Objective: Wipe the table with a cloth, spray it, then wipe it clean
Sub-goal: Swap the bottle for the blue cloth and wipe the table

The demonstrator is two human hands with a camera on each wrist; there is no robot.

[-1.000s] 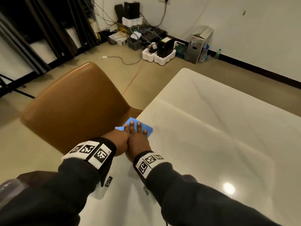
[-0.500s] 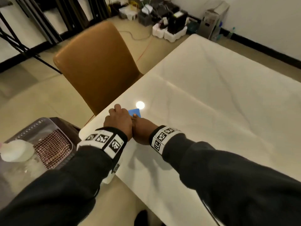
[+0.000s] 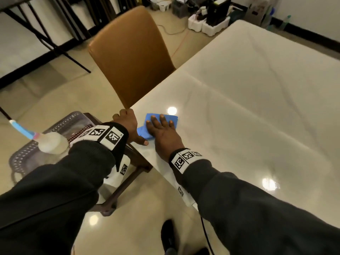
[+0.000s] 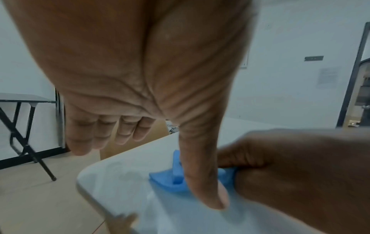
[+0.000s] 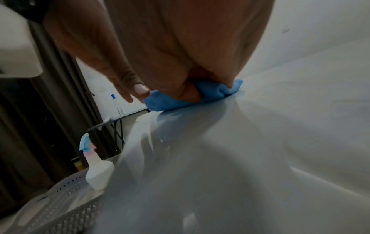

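A blue cloth [image 3: 142, 133] lies folded on the glossy white table [image 3: 239, 107], close to its near left corner. My right hand [image 3: 161, 129] presses flat on the cloth with its fingers straight, and the cloth [image 5: 212, 93] bunches under the palm. My left hand [image 3: 128, 124] sits at the table's corner just left of the cloth. Its thumb [image 4: 202, 174] presses down beside the cloth [image 4: 170, 182], while its fingers hang loosely past the edge and hold nothing. A white spray bottle [image 3: 51, 142] with a blue nozzle stands in a basket to the left, off the table.
A perforated grey basket [image 3: 27, 155] rests on a dark stool beside the table's corner, holding the spray bottle [image 5: 99, 174] and a checked cloth. A tan chair [image 3: 132, 57] stands against the table's left edge. Boxes and cables clutter the far floor.
The cloth and both hands have come back along the left edge to the near corner. The left hand has parted from the right, which now lies flat on the cloth.
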